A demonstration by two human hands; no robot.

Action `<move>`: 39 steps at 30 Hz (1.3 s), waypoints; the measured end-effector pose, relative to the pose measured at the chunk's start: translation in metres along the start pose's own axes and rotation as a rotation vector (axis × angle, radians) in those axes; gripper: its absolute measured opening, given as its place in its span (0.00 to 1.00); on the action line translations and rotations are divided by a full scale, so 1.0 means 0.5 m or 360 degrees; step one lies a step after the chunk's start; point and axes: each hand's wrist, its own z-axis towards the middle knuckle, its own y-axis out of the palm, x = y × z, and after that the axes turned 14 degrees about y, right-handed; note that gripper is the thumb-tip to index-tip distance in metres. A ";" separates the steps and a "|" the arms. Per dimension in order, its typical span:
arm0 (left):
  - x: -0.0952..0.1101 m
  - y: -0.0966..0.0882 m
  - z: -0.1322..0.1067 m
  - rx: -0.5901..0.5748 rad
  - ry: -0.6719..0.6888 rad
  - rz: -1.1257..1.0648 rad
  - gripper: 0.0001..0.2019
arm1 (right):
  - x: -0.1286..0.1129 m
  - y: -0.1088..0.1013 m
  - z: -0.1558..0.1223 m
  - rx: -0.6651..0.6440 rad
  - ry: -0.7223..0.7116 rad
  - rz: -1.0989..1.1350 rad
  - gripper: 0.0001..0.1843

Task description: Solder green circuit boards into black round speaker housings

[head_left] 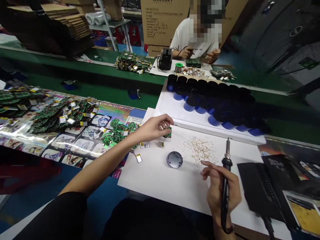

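Nearest, a right-hand grip [222, 196] closes around a black-handled soldering iron [227, 163]; a left-hand grip [152, 128] pinches a small green circuit board [168, 132] over a white paper sheet [155, 176], near a round silver tin [174, 159].

Here's the left arm [100, 163], bare out of a black sleeve [50, 213], reaching forward and across, left hand [152, 128] turned knuckles-up, fingertips pinched together; over to the side, the right hand [221, 190] curls in a firm grip, wrist dropping low, one finger [206, 165] stretching out.
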 end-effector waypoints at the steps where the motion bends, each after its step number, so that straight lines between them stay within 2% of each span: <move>1: 0.008 0.006 0.000 0.0069 -0.0015 -0.0235 0.11 | -0.002 0.012 0.003 -0.0040 -0.0037 -0.0005 0.11; 4: 0.019 0.037 -0.006 0.0220 -0.0043 -0.0737 0.14 | -0.012 0.052 0.016 -0.0174 -0.0192 -0.0048 0.22; 8: 0.015 0.090 -0.020 0.0337 -0.0018 -0.1047 0.18 | -0.033 0.104 0.032 -0.0270 -0.0373 -0.0135 0.33; 13: 0.011 0.131 -0.034 0.0423 -0.0149 -0.1291 0.20 | -0.041 0.134 0.047 -0.0110 -0.0495 -0.0265 0.33; 17: 0.013 0.141 -0.039 0.0340 -0.0212 -0.1333 0.24 | -0.035 0.139 0.050 -0.0162 -0.0516 -0.0269 0.32; 20: 0.017 0.120 -0.041 0.0209 -0.0177 -0.1207 0.22 | -0.033 0.134 0.049 -0.0233 -0.0392 -0.0130 0.31; 23: 0.022 0.072 -0.044 -0.0017 -0.0028 -0.0781 0.17 | -0.034 0.111 0.051 -0.0234 -0.0239 0.0026 0.29; 24: 0.023 0.055 -0.045 -0.0145 0.0029 -0.0618 0.18 | -0.034 0.099 0.052 -0.0214 -0.0193 0.0049 0.28; 27: 0.017 0.028 -0.050 -0.0605 0.0118 -0.0349 0.33 | -0.031 0.061 0.052 -0.0146 -0.0073 0.0023 0.27; 30: 0.002 0.049 -0.054 -0.0873 0.0114 -0.0303 0.38 | -0.023 0.031 0.046 -0.0141 0.0045 -0.0039 0.27; 32: -0.008 0.077 -0.057 -0.0877 0.0132 -0.0158 0.36 | -0.015 0.020 0.040 -0.0175 0.0081 -0.0065 0.26; 35: -0.009 0.108 -0.062 -0.0717 0.0144 0.0263 0.34 | -0.002 0.013 0.029 -0.0244 0.0057 -0.0102 0.26; 37: 0.000 0.109 -0.066 -0.0663 0.0120 0.0453 0.39 | 0.008 0.010 0.024 -0.0300 0.0025 -0.0146 0.27; 39: 0.013 0.091 -0.068 -0.0753 0.0107 0.0419 0.40 | 0.017 0.007 0.020 -0.0371 0.0021 -0.0202 0.27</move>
